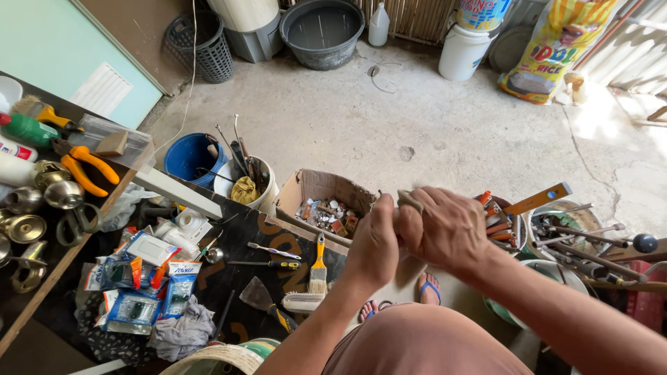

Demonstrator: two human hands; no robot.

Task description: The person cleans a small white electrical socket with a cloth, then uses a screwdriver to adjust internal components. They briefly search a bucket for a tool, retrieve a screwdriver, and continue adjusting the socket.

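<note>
Fingers of the right hand (445, 226) are curled shut over a small greyish object (410, 201) at centre right of the frame, and the left hand (375, 243), pressed against it from the left, is closed into a fist on the same piece. Only the object's top edge shows above the knuckles, so its shape, long axis and pointing direction cannot be told. Both forearms enter from the bottom edge, the right one cut off at the lower right corner.

The large dark grey plastic tub (322, 31) at top centre looks empty. A white plastic bucket (462, 50) at upper right carries a second container on top, cut off by the frame. The open brown cardboard box (316, 191) just left of the hands holds small mixed metal and reddish parts, too small to identify. A blue plastic bucket (189, 154) and a white bucket of long-handled tools (243, 182) stand left of the box. A round container of orange-handled tools (501, 221) sits partly hidden behind the right hand.

On the dark board at lower left lie a yellow-handled paintbrush (318, 267) and blue packets (135, 278).
</note>
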